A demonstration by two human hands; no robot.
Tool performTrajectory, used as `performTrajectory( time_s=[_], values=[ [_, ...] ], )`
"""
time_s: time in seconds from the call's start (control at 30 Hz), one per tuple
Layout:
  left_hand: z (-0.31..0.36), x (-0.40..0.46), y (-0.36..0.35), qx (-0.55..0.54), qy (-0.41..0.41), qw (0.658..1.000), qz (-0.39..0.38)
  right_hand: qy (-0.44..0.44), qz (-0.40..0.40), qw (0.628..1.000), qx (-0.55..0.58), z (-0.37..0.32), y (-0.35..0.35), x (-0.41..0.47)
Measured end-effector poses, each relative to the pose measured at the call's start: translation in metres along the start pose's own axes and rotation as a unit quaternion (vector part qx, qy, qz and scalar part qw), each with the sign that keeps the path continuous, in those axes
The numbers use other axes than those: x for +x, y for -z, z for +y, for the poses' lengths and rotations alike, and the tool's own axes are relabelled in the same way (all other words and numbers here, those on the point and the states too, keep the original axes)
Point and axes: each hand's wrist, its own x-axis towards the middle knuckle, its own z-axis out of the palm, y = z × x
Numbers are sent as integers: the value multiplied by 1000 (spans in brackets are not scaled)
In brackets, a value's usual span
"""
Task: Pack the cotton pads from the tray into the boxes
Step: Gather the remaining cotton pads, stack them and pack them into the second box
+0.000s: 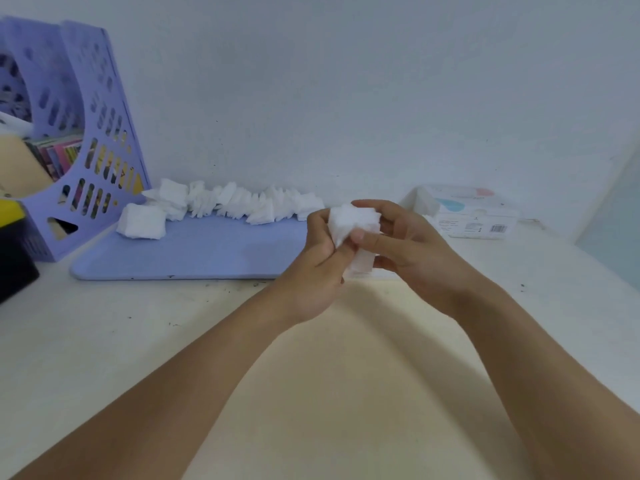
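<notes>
A stack of white square cotton pads is pinched between my left hand and my right hand, above the table just right of the tray. The flat lavender tray lies at centre left. Along its far edge runs a ragged row of loose cotton pads, and a small separate pile of pads sits at its left end. A white box with pink and blue marks and a barcode rests at the back right, behind my right hand.
A lavender perforated file holder with colourful papers stands at the back left. A black and yellow object sits at the left edge. The white table meets a pale wall behind everything.
</notes>
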Motion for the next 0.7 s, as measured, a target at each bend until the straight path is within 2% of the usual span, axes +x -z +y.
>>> performTrajectory(
  time_s=[0.13, 0.23, 0.4, 0.53, 0.63, 0.7],
  values=[
    [-11, -3, -5, 39, -62, 997, -25, 30, -19, 999, 4, 7, -22, -6],
    [-13, 0, -6, 24, -98, 995, 16, 51, -28, 998, 4, 10, -34, -9],
    [-12, 5, -2, -64, -61, 995, 49, 96, 53, 992, 59, 6, -29, -6],
    [-7, 4, -6, -144, -66, 986, 41, 93, -1, 995, 27, 7, -39, -13],
    [-9, 5, -6, -122, -72, 989, 41, 101, 25, 994, 45, 4, -38, -14],
    [-9, 5, -7, -127, -77, 988, 38, 99, 19, 995, 20, 4, -37, -14]
  ],
)
